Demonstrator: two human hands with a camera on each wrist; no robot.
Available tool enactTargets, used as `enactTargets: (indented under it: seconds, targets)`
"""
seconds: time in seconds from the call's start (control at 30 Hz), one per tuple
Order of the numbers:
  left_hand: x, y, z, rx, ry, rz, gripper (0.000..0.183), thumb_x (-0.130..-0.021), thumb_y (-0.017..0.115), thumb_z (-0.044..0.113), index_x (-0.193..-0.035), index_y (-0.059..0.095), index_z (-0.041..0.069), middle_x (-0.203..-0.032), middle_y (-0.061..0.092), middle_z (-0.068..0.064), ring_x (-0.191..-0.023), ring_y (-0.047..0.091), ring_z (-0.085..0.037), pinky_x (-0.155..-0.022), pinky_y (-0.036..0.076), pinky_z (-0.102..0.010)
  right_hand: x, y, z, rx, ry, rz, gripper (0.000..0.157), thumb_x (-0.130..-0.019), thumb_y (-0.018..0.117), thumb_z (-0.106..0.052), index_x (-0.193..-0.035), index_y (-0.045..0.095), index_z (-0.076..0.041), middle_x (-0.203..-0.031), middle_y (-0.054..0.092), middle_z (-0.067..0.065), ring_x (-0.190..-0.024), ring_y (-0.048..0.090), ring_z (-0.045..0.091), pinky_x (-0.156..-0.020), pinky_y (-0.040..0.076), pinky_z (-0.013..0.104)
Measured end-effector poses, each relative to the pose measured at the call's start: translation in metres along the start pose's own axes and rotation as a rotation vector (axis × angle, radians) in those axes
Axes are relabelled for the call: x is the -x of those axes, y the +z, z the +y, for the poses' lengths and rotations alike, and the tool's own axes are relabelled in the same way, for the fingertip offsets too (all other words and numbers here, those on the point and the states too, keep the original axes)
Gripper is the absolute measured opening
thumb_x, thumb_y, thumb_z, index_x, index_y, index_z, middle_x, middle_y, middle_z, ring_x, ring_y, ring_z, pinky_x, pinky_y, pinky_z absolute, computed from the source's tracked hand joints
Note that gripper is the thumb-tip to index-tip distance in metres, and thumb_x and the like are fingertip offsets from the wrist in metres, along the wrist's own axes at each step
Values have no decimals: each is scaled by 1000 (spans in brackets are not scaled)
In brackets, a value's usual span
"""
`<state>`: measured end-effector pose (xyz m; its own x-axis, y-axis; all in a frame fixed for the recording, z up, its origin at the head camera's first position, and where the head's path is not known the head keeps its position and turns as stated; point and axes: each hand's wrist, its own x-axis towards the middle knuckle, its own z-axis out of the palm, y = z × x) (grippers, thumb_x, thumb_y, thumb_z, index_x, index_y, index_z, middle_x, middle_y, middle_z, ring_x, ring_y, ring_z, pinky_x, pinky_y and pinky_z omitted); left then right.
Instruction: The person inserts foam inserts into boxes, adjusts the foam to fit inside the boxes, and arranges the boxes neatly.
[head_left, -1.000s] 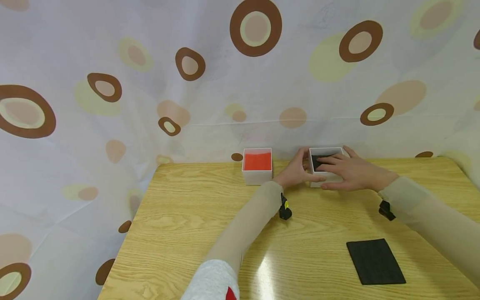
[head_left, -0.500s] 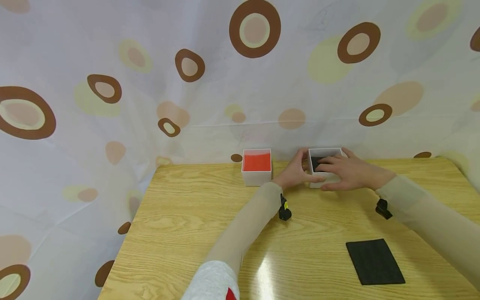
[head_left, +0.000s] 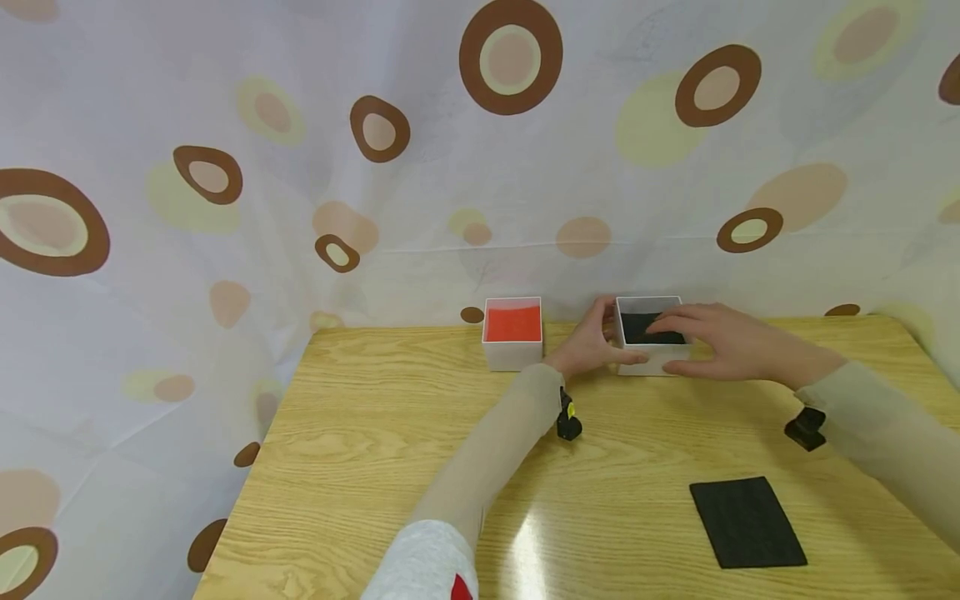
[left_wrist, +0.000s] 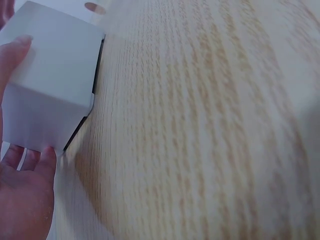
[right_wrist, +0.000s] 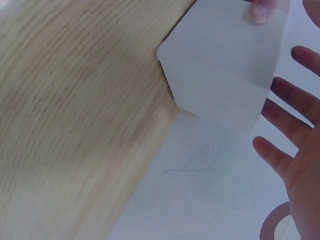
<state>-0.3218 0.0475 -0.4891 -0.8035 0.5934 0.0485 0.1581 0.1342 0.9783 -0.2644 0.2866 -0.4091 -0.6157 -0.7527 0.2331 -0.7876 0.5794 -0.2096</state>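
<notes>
A white square box stands upright at the back of the table, with a flat black piece like cloth or felt inside. My left hand holds this box at its left corner. Its thumb lies on the front wall and the other fingers are on the left side. Over the box's right rim, my right hand has loosely bent fingers that hold nothing; the right wrist view shows these fingers spread beside the box wall.
Left of the hands stands a second white box with a red piece like cloth inside. Another flat black square lies near the front right of the wooden table. A patterned curtain hangs close behind both boxes.
My right hand has drawn back to the right, out of the box, uncovering more of the black piece. The left hand keeps its hold and the boxes stay put.
</notes>
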Motion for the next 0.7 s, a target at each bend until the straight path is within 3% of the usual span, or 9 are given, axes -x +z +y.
enactTargets:
  seconds: [0.2,0.33,0.7]
  targets:
    - [3,-1,3,-29,-17,11,95,-81,90,8,-153,28,17,-142,43,0,-131,49,-12,-109,42,-19,21,-11,-10,-75,114,-15,51,-89,84,-31,-135,66,-19,-132,64,3,-120,62,31,-94,51,59]
    - [3,0,3,-41,-18,15,98,-80,91,9,-154,28,18,-139,42,4,-128,49,-9,-110,42,-19,39,-16,-17,-71,138,5,52,-88,85,-30,-136,65,-20,-132,64,-1,-119,61,26,-91,52,56]
    - [3,-1,3,-42,-21,20,98,-80,92,9,-154,28,17,-137,42,6,-126,50,-7,-108,43,-19,86,-15,-33,-4,162,48,59,-83,89,-31,-136,63,-33,-130,61,-12,-116,56,7,-90,47,20]
